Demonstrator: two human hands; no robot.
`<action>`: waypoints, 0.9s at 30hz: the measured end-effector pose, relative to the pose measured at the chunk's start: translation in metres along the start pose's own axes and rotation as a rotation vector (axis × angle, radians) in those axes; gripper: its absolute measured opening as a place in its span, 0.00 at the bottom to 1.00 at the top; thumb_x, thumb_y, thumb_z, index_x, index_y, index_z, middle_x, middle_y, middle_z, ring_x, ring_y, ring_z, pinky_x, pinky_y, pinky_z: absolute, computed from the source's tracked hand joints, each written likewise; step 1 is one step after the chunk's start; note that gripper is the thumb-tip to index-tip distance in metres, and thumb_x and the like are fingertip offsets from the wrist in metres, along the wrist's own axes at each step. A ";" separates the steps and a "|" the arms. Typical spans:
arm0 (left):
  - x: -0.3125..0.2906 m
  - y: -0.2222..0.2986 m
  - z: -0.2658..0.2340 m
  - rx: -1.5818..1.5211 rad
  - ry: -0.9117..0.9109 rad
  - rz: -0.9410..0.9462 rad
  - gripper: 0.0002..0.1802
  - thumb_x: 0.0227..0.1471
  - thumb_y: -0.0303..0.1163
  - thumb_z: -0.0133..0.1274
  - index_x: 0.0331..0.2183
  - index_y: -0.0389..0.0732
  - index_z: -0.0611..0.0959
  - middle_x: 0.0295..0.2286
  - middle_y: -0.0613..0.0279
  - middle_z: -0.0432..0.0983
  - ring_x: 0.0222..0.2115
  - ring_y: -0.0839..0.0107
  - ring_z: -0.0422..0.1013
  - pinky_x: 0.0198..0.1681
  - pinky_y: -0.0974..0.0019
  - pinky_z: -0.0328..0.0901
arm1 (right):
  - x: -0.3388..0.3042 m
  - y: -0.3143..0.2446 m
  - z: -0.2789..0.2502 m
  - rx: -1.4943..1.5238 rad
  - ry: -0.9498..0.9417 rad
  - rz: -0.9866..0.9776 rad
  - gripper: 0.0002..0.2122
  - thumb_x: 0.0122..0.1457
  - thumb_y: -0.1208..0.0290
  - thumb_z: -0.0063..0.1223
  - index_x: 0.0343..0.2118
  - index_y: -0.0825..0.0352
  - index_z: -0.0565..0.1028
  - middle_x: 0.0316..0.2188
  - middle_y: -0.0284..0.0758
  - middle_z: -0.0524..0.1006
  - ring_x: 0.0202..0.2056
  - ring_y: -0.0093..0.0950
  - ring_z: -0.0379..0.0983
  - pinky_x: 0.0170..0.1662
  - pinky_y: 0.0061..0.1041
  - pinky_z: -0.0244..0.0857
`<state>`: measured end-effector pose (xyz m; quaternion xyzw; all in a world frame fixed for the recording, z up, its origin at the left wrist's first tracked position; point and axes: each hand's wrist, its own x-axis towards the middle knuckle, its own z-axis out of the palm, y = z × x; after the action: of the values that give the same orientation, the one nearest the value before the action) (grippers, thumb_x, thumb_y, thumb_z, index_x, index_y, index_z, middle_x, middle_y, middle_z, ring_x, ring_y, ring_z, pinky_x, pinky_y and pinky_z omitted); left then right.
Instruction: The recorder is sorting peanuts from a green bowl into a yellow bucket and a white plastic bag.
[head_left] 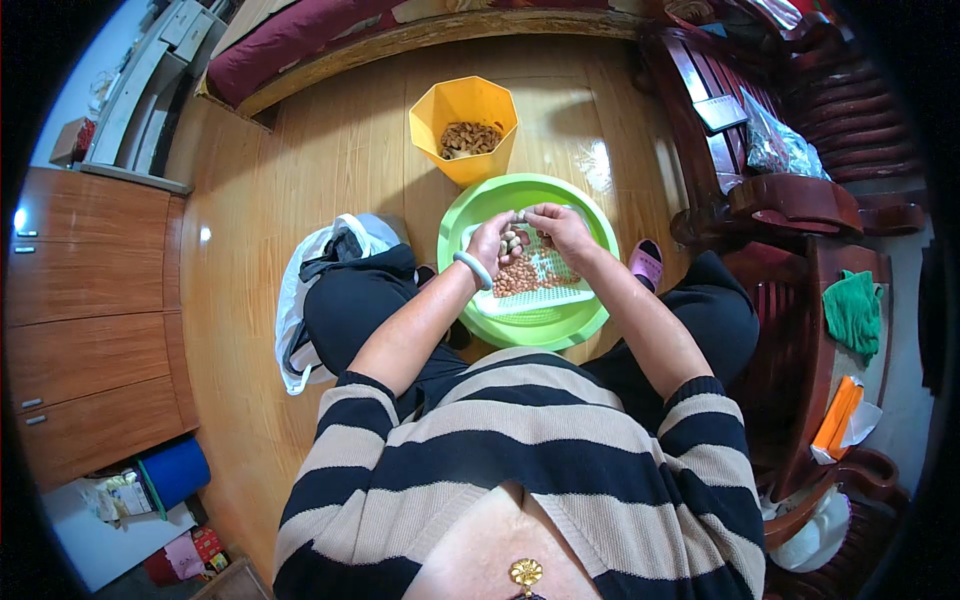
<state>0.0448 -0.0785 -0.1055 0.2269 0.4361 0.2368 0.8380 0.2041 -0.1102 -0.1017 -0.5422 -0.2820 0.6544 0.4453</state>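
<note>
Head view, and here you are with both hands over the green basin [520,183], at twelve o'clock from your lap! Your left hand [491,245] curls, palm up, around a small clutch of pale pods [511,241], peanuts by the look of them. Your right hand [563,232] comes in from three o'clock, its thumb and finger drawn together right at the left fingertips; whether a pod is clamped between them, you can't tell at this size. Below, toward six o'clock, the loose reddish kernels [515,279] lie in the white perforated tray [545,299] inside that basin

This looks like cracking work, so press along the seam and let thumb and finger do the squeezing. Hold that left palm cupped, or the waiting pods could spill among the kernels! Work low over the tray, so anything that pops loose drops straight in. Over at eleven o'clock, just beyond the basin, the yellow bin [465,170] holds brown husks [470,138]; empties probably belong there, so reach clear of the rim and shed no scraps on the kernels
</note>
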 end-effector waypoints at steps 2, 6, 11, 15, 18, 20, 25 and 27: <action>0.003 -0.001 -0.005 0.031 -0.028 0.024 0.12 0.57 0.39 0.41 0.30 0.42 0.73 0.18 0.66 0.69 0.14 0.79 0.63 0.12 0.79 0.55 | 0.003 0.000 -0.002 -0.124 -0.001 0.012 0.06 0.53 0.71 0.56 0.32 0.67 0.75 0.24 0.26 0.74 0.24 0.14 0.65 0.26 0.13 0.58; 0.004 0.000 -0.006 0.026 -0.069 0.014 0.10 0.57 0.39 0.44 0.29 0.44 0.72 0.18 0.68 0.67 0.14 0.81 0.62 0.12 0.80 0.54 | 0.004 0.010 0.003 -0.119 0.039 -0.198 0.08 0.53 0.72 0.56 0.34 0.69 0.75 0.25 0.27 0.75 0.26 0.15 0.68 0.29 0.16 0.62; 0.000 0.000 -0.003 0.049 -0.055 0.056 0.12 0.57 0.42 0.45 0.28 0.44 0.72 0.17 0.69 0.67 0.12 0.81 0.61 0.10 0.80 0.51 | -0.003 0.001 0.010 -0.295 -0.072 -0.273 0.10 0.52 0.73 0.57 0.35 0.72 0.74 0.27 0.32 0.75 0.31 0.19 0.72 0.34 0.19 0.66; 0.000 0.003 -0.003 0.064 -0.031 -0.020 0.17 0.55 0.48 0.46 0.23 0.46 0.72 0.15 0.69 0.66 0.10 0.81 0.59 0.09 0.79 0.49 | -0.006 0.003 0.011 -0.562 0.029 -0.422 0.09 0.52 0.72 0.56 0.34 0.71 0.74 0.27 0.36 0.75 0.31 0.23 0.72 0.34 0.21 0.66; -0.002 0.005 -0.002 0.085 -0.097 -0.123 0.21 0.53 0.52 0.46 0.19 0.47 0.70 0.13 0.69 0.65 0.10 0.81 0.59 0.09 0.79 0.49 | -0.005 0.008 0.011 -0.594 0.085 -0.559 0.08 0.52 0.71 0.56 0.31 0.70 0.74 0.27 0.38 0.73 0.29 0.28 0.72 0.34 0.26 0.65; -0.003 0.005 -0.001 0.074 -0.133 -0.135 0.22 0.53 0.54 0.45 0.19 0.48 0.70 0.12 0.68 0.65 0.09 0.80 0.58 0.09 0.79 0.48 | -0.006 0.008 0.012 -0.672 0.079 -0.646 0.05 0.53 0.74 0.53 0.28 0.71 0.71 0.24 0.37 0.71 0.28 0.28 0.68 0.32 0.26 0.63; -0.004 0.001 -0.004 -0.021 -0.182 -0.237 0.23 0.53 0.55 0.43 0.19 0.48 0.70 0.12 0.68 0.64 0.09 0.80 0.58 0.09 0.79 0.48 | -0.007 0.014 0.018 -0.782 0.086 -0.639 0.07 0.54 0.70 0.49 0.28 0.70 0.70 0.28 0.43 0.69 0.32 0.40 0.67 0.36 0.33 0.62; -0.005 -0.001 -0.006 -0.128 -0.199 -0.284 0.23 0.53 0.56 0.43 0.19 0.49 0.70 0.12 0.69 0.62 0.09 0.80 0.56 0.09 0.79 0.48 | -0.005 0.018 0.022 -0.758 0.104 -0.617 0.07 0.56 0.70 0.46 0.29 0.69 0.69 0.29 0.44 0.69 0.32 0.41 0.67 0.36 0.34 0.61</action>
<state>0.0380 -0.0812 -0.1062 0.1314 0.3627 0.1196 0.9148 0.1785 -0.1200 -0.1089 -0.5894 -0.6251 0.3151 0.4032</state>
